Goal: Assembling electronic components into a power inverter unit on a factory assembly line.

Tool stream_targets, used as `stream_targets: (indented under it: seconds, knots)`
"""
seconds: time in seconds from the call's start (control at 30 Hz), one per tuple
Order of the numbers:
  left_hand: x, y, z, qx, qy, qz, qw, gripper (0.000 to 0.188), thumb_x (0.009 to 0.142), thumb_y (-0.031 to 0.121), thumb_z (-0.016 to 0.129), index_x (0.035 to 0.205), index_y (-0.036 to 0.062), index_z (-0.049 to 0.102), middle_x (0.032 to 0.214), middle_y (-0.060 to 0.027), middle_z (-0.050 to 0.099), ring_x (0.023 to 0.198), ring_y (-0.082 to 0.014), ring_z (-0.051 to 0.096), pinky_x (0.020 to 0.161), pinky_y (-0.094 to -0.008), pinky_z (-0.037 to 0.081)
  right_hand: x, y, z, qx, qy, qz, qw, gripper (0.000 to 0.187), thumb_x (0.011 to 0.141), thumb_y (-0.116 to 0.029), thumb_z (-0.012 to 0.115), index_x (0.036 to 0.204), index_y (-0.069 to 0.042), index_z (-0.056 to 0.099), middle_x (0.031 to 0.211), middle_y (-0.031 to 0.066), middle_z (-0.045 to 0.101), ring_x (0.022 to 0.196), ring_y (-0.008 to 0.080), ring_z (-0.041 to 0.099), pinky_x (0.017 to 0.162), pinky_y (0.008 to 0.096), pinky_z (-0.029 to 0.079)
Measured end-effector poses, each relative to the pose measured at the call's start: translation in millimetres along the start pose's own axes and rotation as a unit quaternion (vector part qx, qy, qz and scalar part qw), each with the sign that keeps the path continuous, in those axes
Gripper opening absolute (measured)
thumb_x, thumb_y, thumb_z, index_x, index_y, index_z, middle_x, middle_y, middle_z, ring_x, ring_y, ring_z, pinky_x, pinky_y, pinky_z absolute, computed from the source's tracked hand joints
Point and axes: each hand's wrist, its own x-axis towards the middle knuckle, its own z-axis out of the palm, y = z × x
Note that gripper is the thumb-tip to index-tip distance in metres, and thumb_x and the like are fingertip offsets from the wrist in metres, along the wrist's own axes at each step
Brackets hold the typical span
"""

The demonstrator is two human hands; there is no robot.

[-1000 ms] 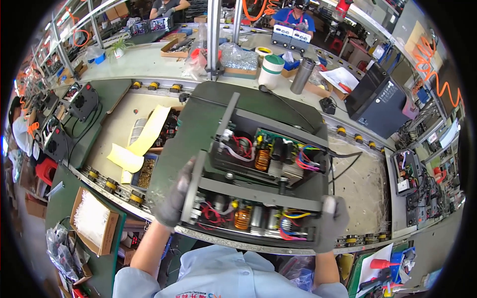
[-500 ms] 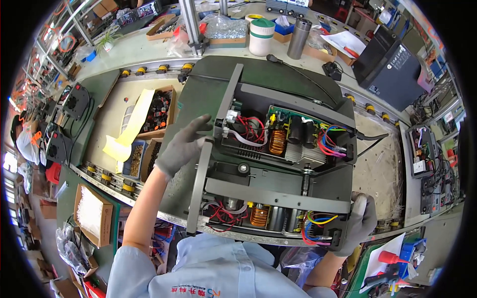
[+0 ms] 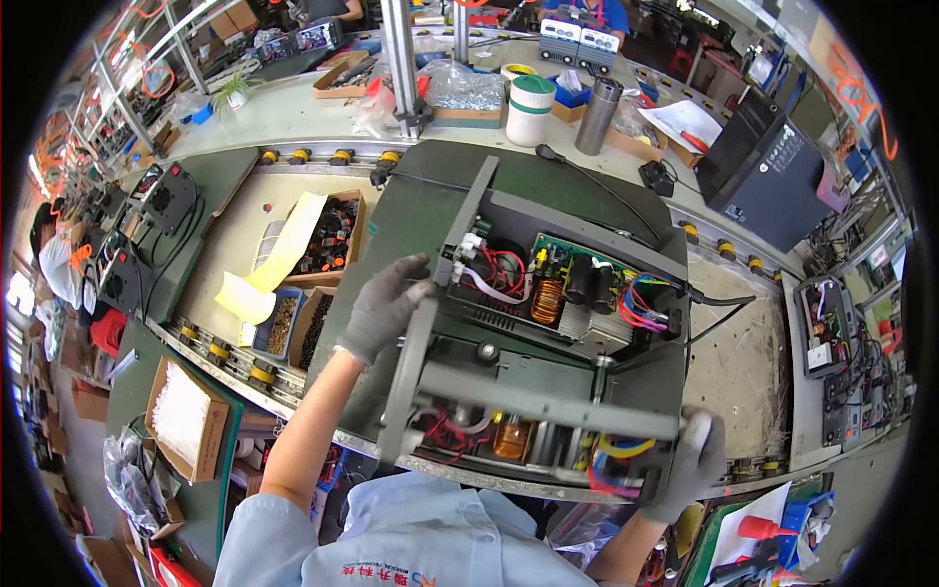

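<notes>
- Near chassis (image 3: 548,395): grey, open metal frame, blurred, with a copper coil (image 3: 512,437), dark cylinders and red, yellow and blue wires (image 3: 626,450) inside.
- It sits at the near side of the dark green board (image 3: 411,220), closest to the person; whether its underside touches the board is hidden.
- Right hand (image 3: 693,462), gloved: fingers curled round the chassis's right end, holding it.
- Left hand (image 3: 384,308), gloved: fingers half bent at the top of its left end bar; I cannot tell whether they grip.
- Far chassis (image 3: 587,233), similar and sharper, stands just behind, a black cable (image 3: 729,300) leaving its right end.
- Edges: the board's left part is bare beside the left hand; bare pale surface (image 3: 729,372) lies right of the board. Boxed parts (image 3: 328,235) and yellow paper (image 3: 284,276) lie to the left.
- Writing: the shirt (image 3: 440,543) bears red characters and a small logo; the dark case (image 3: 768,176) has pale print, and the carton (image 3: 203,435) small marks, too fine to read.
</notes>
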Motion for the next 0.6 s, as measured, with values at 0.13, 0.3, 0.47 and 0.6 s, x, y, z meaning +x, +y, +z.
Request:
stream_targets:
  seconds: [0.13, 0.3, 0.47, 0.6]
  knots:
    - [-19.9, 3.2, -2.8, -0.004, 0.027, 0.013, 1.000, 0.039, 0.092, 0.024, 0.053, 0.123, 0.0001, 0.052, 0.112, -0.0126, 0.061, 0.099, -0.0175, 0.060, 0.088, -0.0295, 0.046, 16.0, -6.7, 5.1, -0.036, -0.040, -0.011, 0.998, 0.030, 0.095, -0.024, 0.049, 0.083, 0.001, 0.058, 0.071, 0.0027, 0.056, 0.068, 0.0092, 0.047, 0.063, 0.0252, 0.041]
    - [-82.5, -13.1, 9.1, -0.314, 0.064, -0.117, 0.940, 0.044, 0.098, 0.032, 0.044, 0.126, -0.0011, 0.048, 0.116, -0.0137, 0.057, 0.107, -0.0204, 0.056, 0.094, -0.0332, 0.044, 13.3, 0.8, 4.1, 0.005, 0.005, -0.016, 1.000, 0.035, 0.096, -0.030, 0.049, 0.083, 0.001, 0.059, 0.066, -0.0015, 0.050, 0.062, 0.0068, 0.040, 0.055, 0.0251, 0.034]
    - [-141.1, -0.1, 22.8, -0.349, 0.112, -0.104, 0.924, 0.053, 0.099, 0.037, 0.034, 0.131, -0.0041, 0.042, 0.128, -0.0169, 0.050, 0.117, -0.0231, 0.050, 0.100, -0.0357, 0.040, 3.7, -20.7, 6.5, -0.057, -0.015, 0.008, 0.998, 0.036, 0.096, -0.032, 0.047, 0.092, 0.002, 0.061, 0.079, 0.0027, 0.055, 0.071, 0.0102, 0.047, 0.062, 0.0259, 0.039]
    - [-137.5, 4.4, 53.9, -0.405, 0.110, -0.038, 0.907, 0.057, 0.095, 0.043, 0.038, 0.127, -0.0021, 0.047, 0.128, -0.0131, 0.050, 0.120, -0.0211, 0.045, 0.104, -0.0336, 0.030, -8.2, 9.1, -4.5, 0.000, 0.055, -0.003, 0.998, 0.036, 0.096, -0.029, 0.045, 0.100, 0.002, 0.061, 0.094, 0.0121, 0.060, 0.085, 0.0195, 0.055, 0.077, 0.0322, 0.045]
